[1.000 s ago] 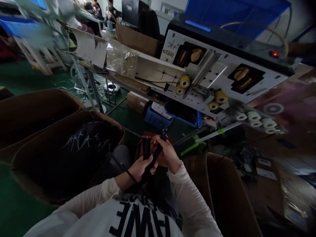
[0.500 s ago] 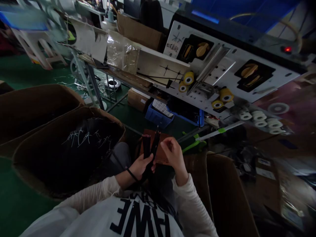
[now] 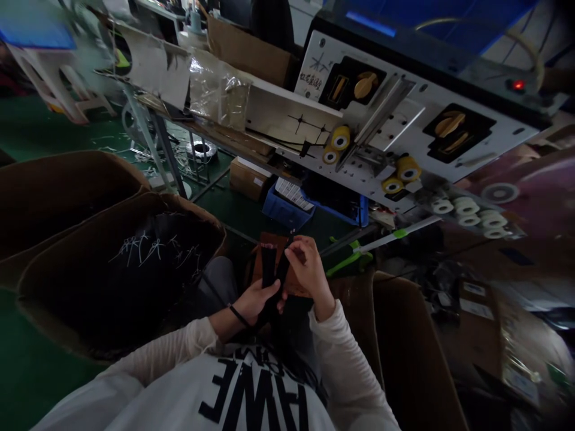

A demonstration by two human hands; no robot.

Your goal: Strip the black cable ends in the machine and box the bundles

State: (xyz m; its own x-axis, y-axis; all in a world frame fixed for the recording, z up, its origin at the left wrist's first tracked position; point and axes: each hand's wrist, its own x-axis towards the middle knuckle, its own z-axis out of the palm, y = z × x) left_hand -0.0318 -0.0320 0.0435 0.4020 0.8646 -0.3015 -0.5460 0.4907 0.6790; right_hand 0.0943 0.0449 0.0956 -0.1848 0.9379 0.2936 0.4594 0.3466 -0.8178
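- Left hand [image 3: 251,302] held two bunches of black cords [image 3: 269,263] above the lap, thumb across them, fingers wrapped around.
- Bunches stood side by side, upper ends slightly fanned; the left one showed pinkish tips.
- Right hand [image 3: 309,266] at the upper part of the right bunch, thumb and forefinger drawn close; could not tell whether they pinched a strand.
- Reddish-brown board [image 3: 297,286] behind the cords.
- Cardboard box [image 3: 67,248] to the left, white ties [image 3: 155,248] inside.
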